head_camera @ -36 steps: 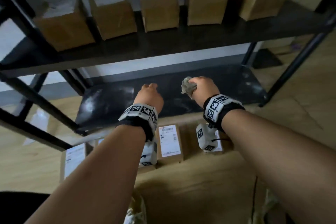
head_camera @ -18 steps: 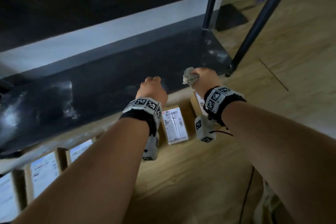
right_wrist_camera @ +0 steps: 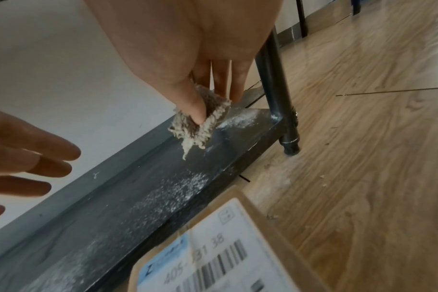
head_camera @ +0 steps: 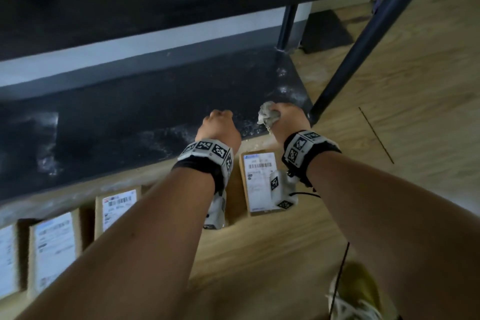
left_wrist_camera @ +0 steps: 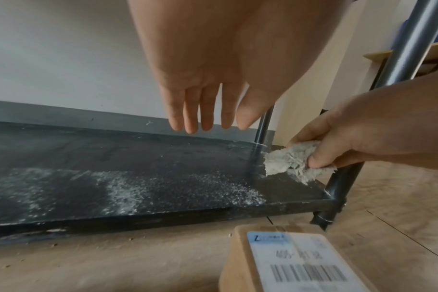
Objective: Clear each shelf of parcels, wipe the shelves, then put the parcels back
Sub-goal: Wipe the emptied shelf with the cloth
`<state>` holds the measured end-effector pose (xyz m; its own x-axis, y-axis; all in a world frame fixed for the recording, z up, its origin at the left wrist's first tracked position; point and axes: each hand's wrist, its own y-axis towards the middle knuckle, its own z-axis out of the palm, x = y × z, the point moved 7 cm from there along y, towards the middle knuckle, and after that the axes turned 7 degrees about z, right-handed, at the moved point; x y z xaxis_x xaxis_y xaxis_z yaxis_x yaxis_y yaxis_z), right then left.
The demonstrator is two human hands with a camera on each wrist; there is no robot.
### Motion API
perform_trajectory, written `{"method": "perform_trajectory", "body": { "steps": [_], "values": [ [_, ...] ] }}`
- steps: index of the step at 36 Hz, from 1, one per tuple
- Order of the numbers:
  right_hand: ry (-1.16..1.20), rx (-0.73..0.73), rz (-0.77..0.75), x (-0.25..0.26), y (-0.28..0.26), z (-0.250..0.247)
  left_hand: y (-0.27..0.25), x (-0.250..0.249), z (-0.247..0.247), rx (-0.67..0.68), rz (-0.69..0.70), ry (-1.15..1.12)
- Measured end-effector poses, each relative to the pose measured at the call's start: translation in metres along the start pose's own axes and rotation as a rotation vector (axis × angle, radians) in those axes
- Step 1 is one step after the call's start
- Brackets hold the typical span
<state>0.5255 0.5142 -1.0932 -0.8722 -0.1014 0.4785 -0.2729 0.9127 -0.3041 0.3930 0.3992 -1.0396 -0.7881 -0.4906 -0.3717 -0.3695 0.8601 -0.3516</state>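
Wiping looks to be the step in hand, on the bottom shelf (head_camera: 145,112), a dark board cleared of parcels yet streaked with pale dust (left_wrist_camera: 128,187) along its front and at its right end; the right hand (head_camera: 288,118) pinches a frayed grey rag (left_wrist_camera: 290,160) between thumb and curled fingers and holds it just above the shelf's right front corner, beside the black post (right_wrist_camera: 278,87); whether the rag touches the board I cannot tell; the left hand (head_camera: 219,128) hovers over the shelf just beside it, fingers straight, close together and holding nothing; the next move, as I judge it, calls for the rag pressed flat and drawn leftward through the dust, the sweep kept on the board so the powder does not spill over the front edge onto the parcels; as for what holds what, the shelf carries nothing but dust, while the labelled cardboard parcels (head_camera: 259,182) lie in a row on the wooden floor (head_camera: 389,86) just in front of it, labels up, awaiting return.
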Motion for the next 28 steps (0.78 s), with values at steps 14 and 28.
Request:
{"method": "perform_trajectory", "body": {
  "steps": [14,28],
  "values": [
    [-0.095,-0.069,-0.011,-0.031,0.019,-0.029,0.014,-0.029,0.021,-0.053,-0.027,-0.051],
    [-0.271,0.134,-0.096,-0.036,0.036,0.022,0.058,-0.025,0.046,-0.012,0.014,-0.039]
  ]
}}
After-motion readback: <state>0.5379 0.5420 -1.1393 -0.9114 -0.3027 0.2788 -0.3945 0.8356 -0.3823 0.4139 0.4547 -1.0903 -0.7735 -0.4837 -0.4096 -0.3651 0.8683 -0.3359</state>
